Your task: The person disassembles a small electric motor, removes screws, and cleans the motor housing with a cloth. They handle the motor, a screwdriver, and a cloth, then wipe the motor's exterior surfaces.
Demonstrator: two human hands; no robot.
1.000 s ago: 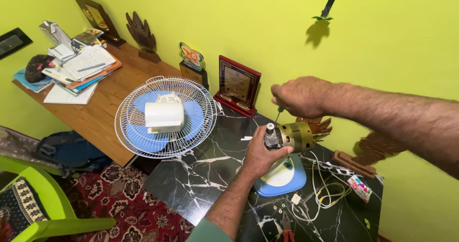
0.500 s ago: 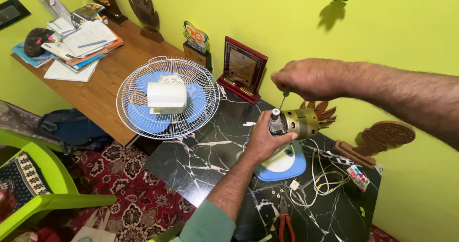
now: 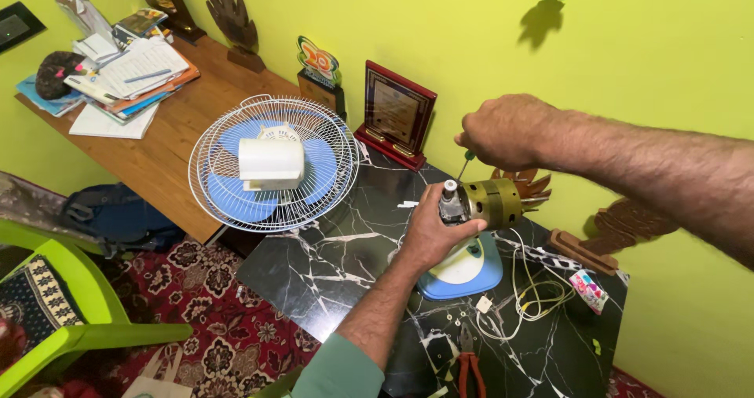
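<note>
While the left hand (image 3: 430,233) grips the fan motor (image 3: 488,203) above its blue base (image 3: 465,268) on the black surface (image 3: 330,264), the right hand (image 3: 503,131), closed around a screwdriver (image 3: 465,162), points it down-left at the motor's near end.

Inventory, all places given relative to the framed plaque (image 3: 395,113), the dark red rectangular frame with a gold plate leaning against the wall.

- Colourful trophy sign (image 3: 318,62): just left of the plaque; rounded cut-out shape in green, orange and blue on a dark base.
- Small printed packet (image 3: 590,290): well to the right and below, flat on the black marble top; oblong, white with pink and green print.
- Dark wall panel (image 3: 13,27): far left, at the edge of view; black rectangle with pale border.
- Stack of papers and booklets (image 3: 126,72): far left on the wooden desk; white sheets, orange and blue covers.
</note>
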